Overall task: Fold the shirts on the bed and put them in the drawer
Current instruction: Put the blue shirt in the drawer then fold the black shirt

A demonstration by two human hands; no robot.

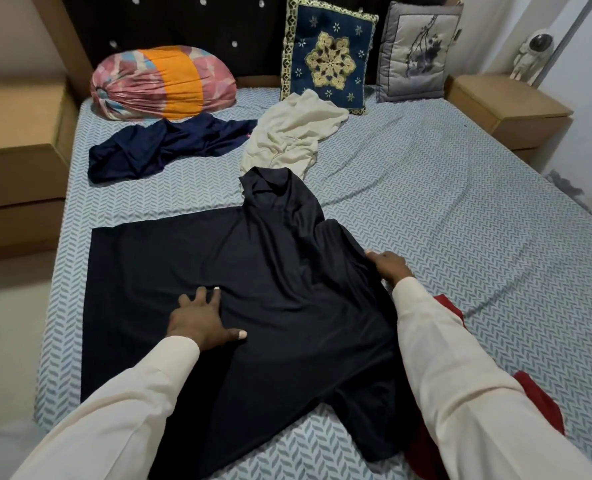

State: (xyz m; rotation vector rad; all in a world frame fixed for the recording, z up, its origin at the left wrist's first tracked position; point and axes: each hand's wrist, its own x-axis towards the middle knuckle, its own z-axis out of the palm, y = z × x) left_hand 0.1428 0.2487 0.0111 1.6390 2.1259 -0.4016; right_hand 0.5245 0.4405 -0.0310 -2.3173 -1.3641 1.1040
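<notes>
Starting at the far left, there's a wooden nightstand (pixel 17 133) next to the bed (pixel 460 202), which has a blue-grey herringbone sheet. A pink and orange bundle pillow (pixel 163 81) sits up by the headboard, with a crumpled navy shirt (pixel 159 147) lying just in front of it.

The black shirt (pixel 270 271) is the big one. It's spread out on the near half of the bed with its collar pointing toward the headboard and its left side lying flat and smooth. The person's left hand (pixel 201 320) rests on it palm down, fingers straight and fanned out, pressing the fabric and gripping nothing.

Past the collar lies a rumpled cream shirt (pixel 287 133), touching a blue patterned cushion (pixel 329 57) – and a grey cushion (pixel 419 53) leans beside that.

The right hand (pixel 388 268) is at the black shirt's right edge, where the cloth bunches up. The thumb sits against the fold and the fingers curl around the fabric, so it's holding that edge.

A red garment (pixel 536 389) peeks out from under the right sleeve – mostly hidden. On the far right, a second nightstand (pixel 509 105) has a small astronaut figure (pixel 533 53) on it.
</notes>
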